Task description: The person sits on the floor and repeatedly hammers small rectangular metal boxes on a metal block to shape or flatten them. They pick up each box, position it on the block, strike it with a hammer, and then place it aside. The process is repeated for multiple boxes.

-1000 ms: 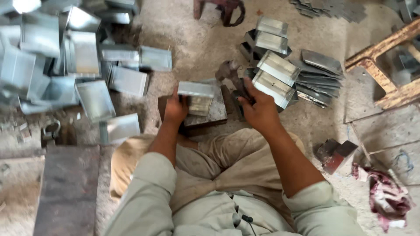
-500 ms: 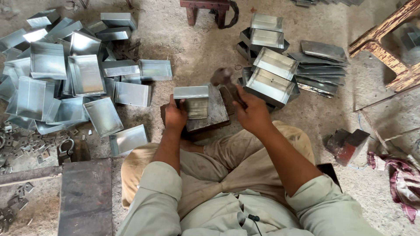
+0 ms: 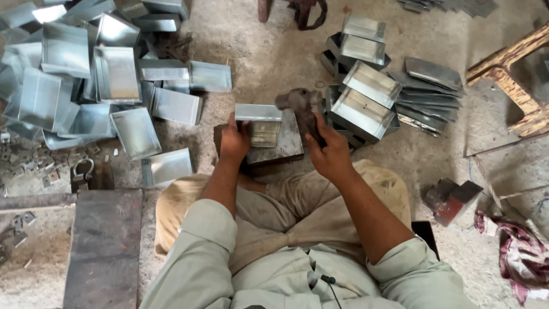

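While left hand [image 3: 233, 140] grips the folded grey sheet-metal tray [image 3: 258, 123] on the dark steel block [image 3: 289, 146], right hand [image 3: 329, 154] clenches a worn dark-headed hammer [image 3: 300, 106].

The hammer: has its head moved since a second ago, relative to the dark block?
Yes. The hammer head has swung left: earlier it sat off the right side of the dark block, and now it is over the tray edge.

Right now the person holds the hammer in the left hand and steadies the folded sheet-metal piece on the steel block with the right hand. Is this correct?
Not quite: the hands are swapped. The head view shows the hammer in the right hand, while the left hand steadies the folded sheet-metal piece on the steel block.
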